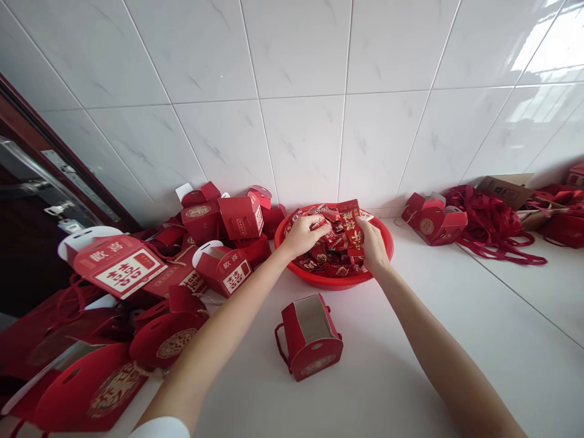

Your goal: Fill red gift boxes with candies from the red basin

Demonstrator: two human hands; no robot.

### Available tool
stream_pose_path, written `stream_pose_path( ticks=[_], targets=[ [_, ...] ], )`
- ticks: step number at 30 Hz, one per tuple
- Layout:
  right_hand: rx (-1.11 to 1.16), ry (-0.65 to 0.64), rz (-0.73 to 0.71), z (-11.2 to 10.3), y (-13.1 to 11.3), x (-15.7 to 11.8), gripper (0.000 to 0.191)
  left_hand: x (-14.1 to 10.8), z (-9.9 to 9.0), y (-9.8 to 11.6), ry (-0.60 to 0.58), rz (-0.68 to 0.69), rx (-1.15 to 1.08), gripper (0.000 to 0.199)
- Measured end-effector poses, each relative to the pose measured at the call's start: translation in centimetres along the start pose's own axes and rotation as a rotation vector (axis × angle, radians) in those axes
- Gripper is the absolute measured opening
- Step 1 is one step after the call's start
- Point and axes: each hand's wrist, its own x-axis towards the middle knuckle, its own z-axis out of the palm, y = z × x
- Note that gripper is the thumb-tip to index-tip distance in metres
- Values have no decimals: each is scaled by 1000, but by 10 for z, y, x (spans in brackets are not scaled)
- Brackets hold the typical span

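A red plastic basket [335,282] holds many small red-wrapped candies [335,240]. My left hand [306,235] is in its left side, fingers curled around a red-wrapped candy, with the fingertips partly hidden. At the basket's right side, my right hand [373,244] grips a tall flat red packet [351,228] with gold characters, standing upright above the candies. Nearer to me on the white counter sits a small red gift box [314,359], its top open and a red cord handle at its left. Neither hand touches this box.
Many red gift boxes [130,271] with gold and white characters are heaped on the left. Further right lie another red box [435,222], a tangle of red ribbons [486,216] and a brown carton [506,190]. A tiled wall [301,140] rises behind the counter.
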Motion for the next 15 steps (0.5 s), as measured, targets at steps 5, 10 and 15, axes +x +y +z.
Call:
stream_pose_path(
  ticks=[5,10,15],
  targets=[
    [-101,-184,43,0,-1,-4,37,0,0,2,45,-6,-12,26],
    [-178,-259,43,2,-3,-6,38,2,2,1,105,-53,-19,39],
    [-176,-262,30,1,-2,-6,36,2,2,-1,58,30,-53,26]
  ],
)
